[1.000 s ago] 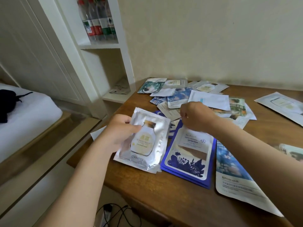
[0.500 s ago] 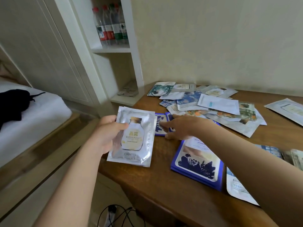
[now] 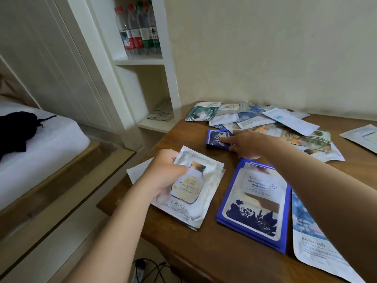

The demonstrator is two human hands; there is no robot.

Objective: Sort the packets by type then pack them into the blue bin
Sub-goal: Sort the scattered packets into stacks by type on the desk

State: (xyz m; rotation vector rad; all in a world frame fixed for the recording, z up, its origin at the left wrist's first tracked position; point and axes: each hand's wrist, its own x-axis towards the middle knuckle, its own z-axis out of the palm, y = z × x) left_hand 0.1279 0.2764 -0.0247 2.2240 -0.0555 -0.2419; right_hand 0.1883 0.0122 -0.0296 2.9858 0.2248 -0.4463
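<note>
My left hand [image 3: 164,174] grips a small stack of silver packets [image 3: 191,193] printed with a pale bottle, held low over the table's near left corner. My right hand [image 3: 250,142] reaches forward with fingers laid flat on a small dark blue packet [image 3: 215,137] lying by itself. A stack of blue flower-print packets [image 3: 255,205] lies under my right forearm. To its right sits a pale blue and white packet [image 3: 312,237]. A loose heap of mixed packets [image 3: 265,121] covers the far side of the table. No blue bin is in view.
The wooden table [image 3: 204,246] stands in a corner against a cream wall. A white shelf unit [image 3: 142,62] with several water bottles [image 3: 138,31] rises at the left. A bed [image 3: 36,152] with a black item lies far left. Cables [image 3: 151,268] trail on the floor.
My left hand lowered the silver packets closer to the table. My right hand left the blue flower-print stack and reached forward onto the small dark blue packet.
</note>
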